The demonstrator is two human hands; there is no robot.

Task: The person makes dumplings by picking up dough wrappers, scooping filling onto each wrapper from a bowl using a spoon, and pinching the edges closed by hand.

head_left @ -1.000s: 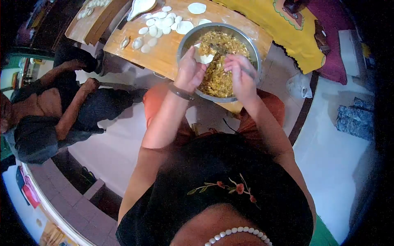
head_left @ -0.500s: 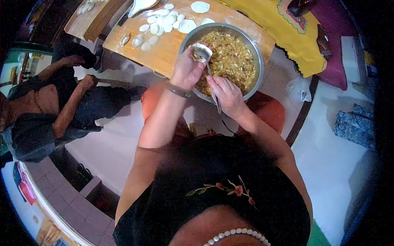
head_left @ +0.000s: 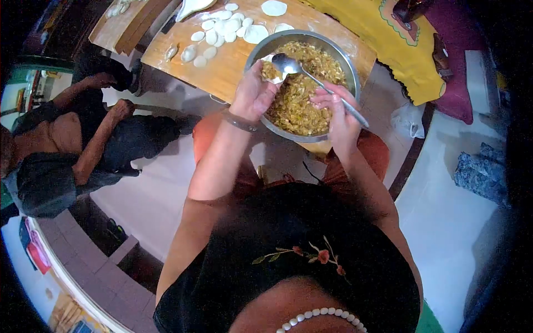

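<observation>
My left hand (head_left: pixel 251 95) cups a dumpling wrapper (head_left: pixel 270 73) with a mound of filling on it, over the left side of a large metal bowl (head_left: pixel 352 75). Chopped filling (head_left: pixel 308 105) lies in the bowl. Between the fingers of my right hand (head_left: pixel 343 116) is the handle of a metal spoon (head_left: pixel 286 64); its bowl is at the wrapper's right edge. Round dough wrappers (head_left: pixel 256 34) and small flattened dough pieces (head_left: pixel 221 26) are spread on the floured wooden board behind.
Two shaped dumplings (head_left: pixel 171 53) sit at the left of the wooden board (head_left: pixel 222 80). On the left, another person's hand (head_left: pixel 121 108) grips a stick-like thing. A yellow cloth (head_left: pixel 383 55) and a plastic bag (head_left: pixel 408 119) are on the right.
The spoon has lifted off the wrapper and swung to the right, leaving filling visible on it. My right hand has moved right and turned; my left hand stays almost in place.
</observation>
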